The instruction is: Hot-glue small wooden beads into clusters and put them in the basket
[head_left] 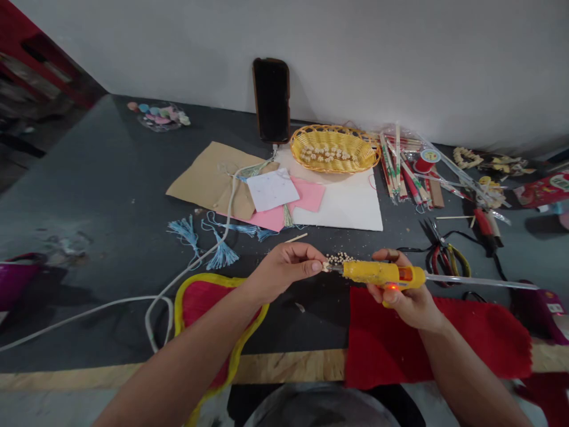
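My right hand point(402, 296) is wrapped round a yellow hot glue gun point(373, 273), its small light glowing red. A clear glue stick point(480, 280) sticks out of the gun's back end. At the nozzle, my left hand point(296, 267) pinches a small cream-coloured piece point(326, 267) between thumb and forefinger. The piece is too small to make out exactly, and the nozzle tip meets it or is very close. Just behind the nozzle, a little heap of pale beads or bits point(340, 258) lies on the dark table.
A yellow woven basket point(335, 169) holds several small cream pieces. A phone point(272, 101) leans on the wall, its white cable point(191, 264) looping left. Blue tassels point(223, 255), brown paper point(208, 178), scissors point(440, 252), red felt point(480, 338) and a red thread spool point(427, 160) lie around.
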The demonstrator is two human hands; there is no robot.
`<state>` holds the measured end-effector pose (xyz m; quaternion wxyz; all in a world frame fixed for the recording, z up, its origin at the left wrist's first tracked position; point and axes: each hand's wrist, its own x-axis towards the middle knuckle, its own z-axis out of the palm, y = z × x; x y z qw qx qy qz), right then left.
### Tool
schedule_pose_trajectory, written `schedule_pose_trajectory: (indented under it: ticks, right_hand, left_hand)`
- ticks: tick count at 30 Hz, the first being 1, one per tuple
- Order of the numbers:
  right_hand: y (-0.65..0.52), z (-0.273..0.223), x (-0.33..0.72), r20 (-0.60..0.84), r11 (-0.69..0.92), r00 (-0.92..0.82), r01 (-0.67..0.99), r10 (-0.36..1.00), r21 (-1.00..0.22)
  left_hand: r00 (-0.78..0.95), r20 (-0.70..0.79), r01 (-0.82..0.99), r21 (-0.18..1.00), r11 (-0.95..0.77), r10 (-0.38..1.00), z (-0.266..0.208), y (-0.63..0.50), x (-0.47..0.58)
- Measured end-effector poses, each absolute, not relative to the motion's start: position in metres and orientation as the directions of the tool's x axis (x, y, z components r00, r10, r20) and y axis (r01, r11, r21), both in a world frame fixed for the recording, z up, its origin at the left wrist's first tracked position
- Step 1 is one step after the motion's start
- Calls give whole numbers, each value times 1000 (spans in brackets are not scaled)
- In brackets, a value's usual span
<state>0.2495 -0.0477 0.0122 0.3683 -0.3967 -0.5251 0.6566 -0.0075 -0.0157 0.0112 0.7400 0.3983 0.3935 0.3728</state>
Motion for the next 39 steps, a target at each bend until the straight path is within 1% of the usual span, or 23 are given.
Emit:
schedule_pose_trajectory:
  ticks: [5,12,26,39]
  right_hand:
    - [-48,12,251,-135,-174,-396,-66,908,-983]
    - [-48,12,250,-153,-221,-409,-124,900,-967]
    - [-46,15,248,-92,-175,-445,-151,891,-973]
    - [-44,17,250,-96,-179,-473,-132,876,-975]
  left_hand:
    - [418,-278,-240,885,400,865,11,-16,-8]
    - [407,-299,-234,879,415,863,11,-16,-7]
    - [396,-302,-231,881,412,867,11,-16,-7]
    - [397,-295,-245,878,410,869,10,-16,-8]
